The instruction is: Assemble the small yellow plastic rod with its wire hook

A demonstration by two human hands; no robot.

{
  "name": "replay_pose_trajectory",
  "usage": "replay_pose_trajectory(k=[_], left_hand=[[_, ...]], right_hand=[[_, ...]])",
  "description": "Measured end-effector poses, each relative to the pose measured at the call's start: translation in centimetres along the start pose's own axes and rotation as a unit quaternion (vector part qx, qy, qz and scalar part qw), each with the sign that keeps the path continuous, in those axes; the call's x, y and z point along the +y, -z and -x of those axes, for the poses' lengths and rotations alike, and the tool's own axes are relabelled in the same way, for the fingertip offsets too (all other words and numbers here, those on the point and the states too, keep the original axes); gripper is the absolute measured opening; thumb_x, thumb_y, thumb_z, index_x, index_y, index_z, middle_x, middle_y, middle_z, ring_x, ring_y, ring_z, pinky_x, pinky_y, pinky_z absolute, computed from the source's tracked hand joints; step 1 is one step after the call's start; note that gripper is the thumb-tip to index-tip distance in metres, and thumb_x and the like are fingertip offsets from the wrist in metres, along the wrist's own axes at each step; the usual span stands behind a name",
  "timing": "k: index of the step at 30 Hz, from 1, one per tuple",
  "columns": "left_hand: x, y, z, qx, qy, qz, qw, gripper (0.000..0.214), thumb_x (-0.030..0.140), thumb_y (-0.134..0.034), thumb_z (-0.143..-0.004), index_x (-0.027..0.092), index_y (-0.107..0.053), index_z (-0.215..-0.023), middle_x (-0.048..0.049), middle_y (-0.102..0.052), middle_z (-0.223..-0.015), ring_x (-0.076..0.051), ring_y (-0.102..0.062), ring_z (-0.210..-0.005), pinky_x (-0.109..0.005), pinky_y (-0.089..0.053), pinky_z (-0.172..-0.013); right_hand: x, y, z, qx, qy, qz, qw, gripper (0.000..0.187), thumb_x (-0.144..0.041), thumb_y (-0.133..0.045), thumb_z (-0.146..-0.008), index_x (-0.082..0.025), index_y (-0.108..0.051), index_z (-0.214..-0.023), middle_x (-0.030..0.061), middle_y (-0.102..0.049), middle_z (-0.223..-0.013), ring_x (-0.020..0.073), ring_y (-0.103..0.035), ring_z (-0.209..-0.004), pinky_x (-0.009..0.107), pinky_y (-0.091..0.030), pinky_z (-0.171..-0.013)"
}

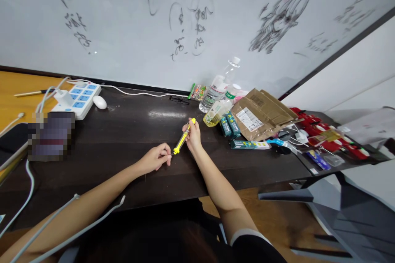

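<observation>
A slim yellow tool like a small utility knife is held over the dark table. My right hand is closed round its upper part. My left hand pinches at its lower tip, fingers pressed together. Both forearms reach in from the bottom of the view.
At the back left lie a blue-and-white power strip, a white mouse and cables. To the right are black glasses, a plastic bottle, green packs, a cardboard parcel and red packages. A scribbled whiteboard stands behind.
</observation>
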State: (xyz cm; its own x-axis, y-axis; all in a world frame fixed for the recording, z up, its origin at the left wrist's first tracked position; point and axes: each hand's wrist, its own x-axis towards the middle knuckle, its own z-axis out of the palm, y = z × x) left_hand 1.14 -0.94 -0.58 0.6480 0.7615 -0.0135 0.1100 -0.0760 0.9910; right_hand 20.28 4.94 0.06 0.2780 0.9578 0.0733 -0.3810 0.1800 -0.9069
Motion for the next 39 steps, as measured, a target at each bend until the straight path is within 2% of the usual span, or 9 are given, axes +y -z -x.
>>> replay_pose_trajectory(k=[9,16,21,24,30,39], left_hand=[[-0.2,0.1,0.0,0.008,0.016,0.003,1.000,0.017,0.033,-0.054,-0.084,0.018,-0.047,-0.086,0.0029,-0.064,-0.062,-0.003,-0.039,-0.033,-0.014,-0.028,-0.033],[0.2,-0.1,0.0,0.010,0.031,0.012,0.999,0.018,0.034,-0.053,-0.084,0.019,-0.044,-0.086,0.0037,-0.063,-0.061,-0.005,-0.046,-0.034,-0.014,-0.028,-0.031],[-0.2,-0.2,-0.2,0.052,0.022,0.019,0.998,0.019,0.036,-0.052,-0.085,0.019,-0.043,-0.085,0.0025,-0.063,-0.063,-0.008,-0.054,-0.039,-0.014,-0.032,-0.033],[-0.4,-0.2,-0.2,0.055,0.018,0.021,0.998,0.020,0.036,-0.052,-0.085,0.018,-0.043,-0.085,0.0024,-0.063,-0.063,-0.009,-0.057,-0.042,-0.015,-0.035,-0.034],[-0.2,-0.3,-0.1,0.042,0.013,0.023,0.999,0.020,0.035,-0.053,-0.085,0.018,-0.043,-0.084,0.0034,-0.061,-0.061,-0.009,-0.058,-0.042,-0.014,-0.034,-0.034],[-0.5,-0.1,-0.1,0.044,0.013,0.020,0.999,0.020,0.036,-0.053,-0.085,0.018,-0.044,-0.085,0.0028,-0.062,-0.062,-0.010,-0.059,-0.043,-0.015,-0.035,-0.034]], right_hand=[[-0.8,-0.1,0.1,0.022,0.063,0.027,0.997,0.034,-0.048,-0.054,-0.084,-0.022,-0.041,-0.101,-0.0112,-0.052,-0.054,0.0024,-0.030,-0.030,0.012,-0.021,-0.028],[-2.4,1.6,-1.2,0.094,0.129,0.033,0.987,0.027,-0.045,-0.049,-0.087,-0.023,-0.039,-0.100,-0.0106,-0.054,-0.054,0.0031,-0.031,-0.030,0.013,-0.022,-0.029],[-1.1,0.5,-0.5,0.069,0.118,0.035,0.990,0.034,-0.047,-0.052,-0.085,-0.023,-0.038,-0.105,-0.0108,-0.053,-0.055,0.0033,-0.032,-0.030,0.013,-0.023,-0.030],[-0.7,0.1,-0.3,0.057,0.106,0.046,0.992,0.039,-0.048,-0.052,-0.084,-0.022,-0.038,-0.110,-0.0107,-0.052,-0.055,0.0033,-0.033,-0.031,0.014,-0.023,-0.031],[-2.0,1.4,-1.1,0.095,0.133,0.050,0.985,0.042,-0.049,-0.047,-0.087,-0.024,-0.035,-0.118,-0.0108,-0.053,-0.055,0.0036,-0.032,-0.031,0.014,-0.024,-0.030],[-2.3,0.5,-0.1,0.045,0.134,0.039,0.989,0.039,-0.044,-0.043,-0.090,-0.027,-0.034,-0.125,-0.0105,-0.054,-0.057,0.0030,-0.028,-0.030,0.013,-0.025,-0.031]])
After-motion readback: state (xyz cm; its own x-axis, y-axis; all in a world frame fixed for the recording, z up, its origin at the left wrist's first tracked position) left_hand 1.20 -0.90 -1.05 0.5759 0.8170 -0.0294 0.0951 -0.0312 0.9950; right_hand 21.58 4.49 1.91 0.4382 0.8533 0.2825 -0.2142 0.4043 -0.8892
